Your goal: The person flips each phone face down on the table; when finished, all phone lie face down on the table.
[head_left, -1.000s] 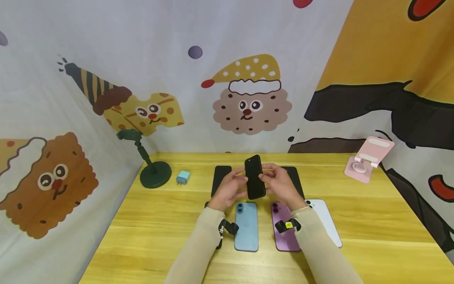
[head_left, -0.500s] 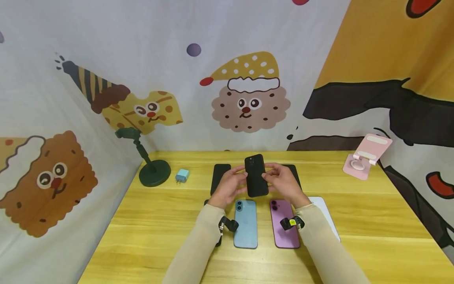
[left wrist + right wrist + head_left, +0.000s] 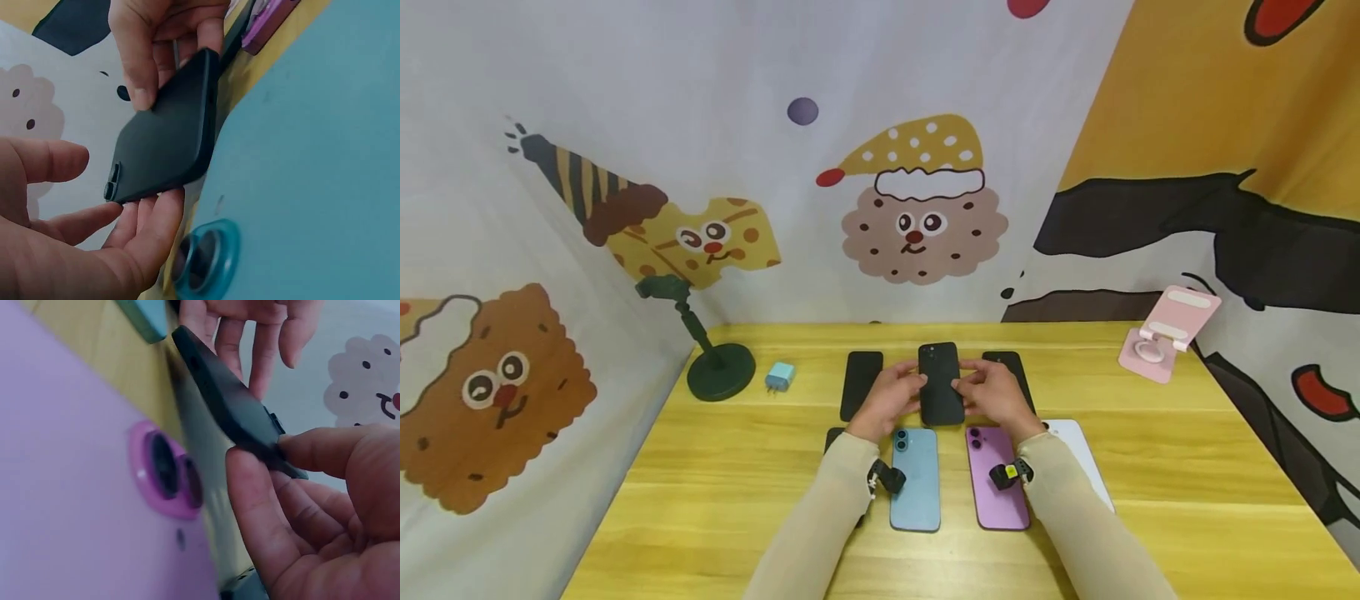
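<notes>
A black smartphone, camera side up, is held between both hands over the back middle of the table. My right hand pinches its right edge, thumb on the back and fingers underneath, as the right wrist view shows on the phone. My left hand touches the opposite edge with extended fingers; in the left wrist view its thumb stands apart from the phone. Below the hands lie a light blue phone and a purple phone, both back up.
Black phones lie at back left and back right, the latter partly behind the right hand. A white phone and a dark phone are partly under the sleeves. Around them stand a green stand, blue charger and pink stand.
The held black phone has lowered slightly toward the table and its back has turned more toward the head camera. The left thumb no longer lies at its edge as before.
</notes>
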Tool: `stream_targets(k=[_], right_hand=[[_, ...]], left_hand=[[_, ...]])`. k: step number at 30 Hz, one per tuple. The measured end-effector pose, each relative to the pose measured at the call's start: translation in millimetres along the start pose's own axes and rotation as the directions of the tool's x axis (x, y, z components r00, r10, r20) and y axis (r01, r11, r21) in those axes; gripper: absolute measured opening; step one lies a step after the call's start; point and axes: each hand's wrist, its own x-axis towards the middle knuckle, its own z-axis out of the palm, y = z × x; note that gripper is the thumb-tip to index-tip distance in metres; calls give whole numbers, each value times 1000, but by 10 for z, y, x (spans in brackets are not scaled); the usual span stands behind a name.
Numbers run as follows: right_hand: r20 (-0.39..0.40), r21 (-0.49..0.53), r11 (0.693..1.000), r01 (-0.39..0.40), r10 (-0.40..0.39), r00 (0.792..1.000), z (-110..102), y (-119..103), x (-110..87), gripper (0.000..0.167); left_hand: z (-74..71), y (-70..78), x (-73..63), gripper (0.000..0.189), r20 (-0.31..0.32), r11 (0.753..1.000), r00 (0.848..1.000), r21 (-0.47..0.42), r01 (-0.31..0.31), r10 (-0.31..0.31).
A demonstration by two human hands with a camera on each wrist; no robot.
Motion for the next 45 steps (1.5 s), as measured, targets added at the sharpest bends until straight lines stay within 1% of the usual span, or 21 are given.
stream_targets(k=[7,11,14,17,19,24,26,28,32,35,39,43,45], right_hand=[[-47,-104,994,-33,28,998,69,25,15,52],[-66,-157,988,-14,4,998,94,0,1,51],[-79,-195,981,1,-16,997,94,-27,-1,51],[-77,-220,976,6,-24,997,75,-55,-8,51],[-63,-223,975,-4,-10,998,61,-66,-21,52],[-28,-230,973,-17,11,1000,35,-89,-67,57],[-28,-259,966,4,-12,1000,28,-102,-82,58],[-43,-295,955,25,-40,998,23,-117,-90,58],[-84,-349,933,86,-122,989,28,-177,-93,54],[-89,-334,934,130,-169,982,66,-236,-85,49],[-69,-315,934,169,-200,977,156,-307,-70,43],[-33,-310,930,198,-219,975,271,-356,-29,40],[-10,-305,927,217,-231,973,340,-381,3,40]], left_hand=[[5,-8,-2,53,-18,998,1000,69,6,-4],[-19,-2,-13,53,-15,996,1000,83,11,-10],[-32,3,-18,55,-2,997,1000,77,8,-8],[-39,11,-27,58,15,997,1000,72,0,-1],[-38,14,-41,61,26,998,1000,66,0,-1],[-45,11,-86,66,28,998,1000,55,7,-8],[-56,16,-98,66,25,999,1000,49,8,-9],[-76,28,-115,63,24,999,1000,50,-4,3],[-160,82,-165,57,25,996,998,69,-51,49],[-251,112,-210,54,27,990,994,96,-105,103],[-390,129,-278,49,21,978,988,140,-154,152],[-535,157,-341,46,-5,965,983,187,-182,186],[-609,175,-367,45,-30,958,979,216,-190,201]])
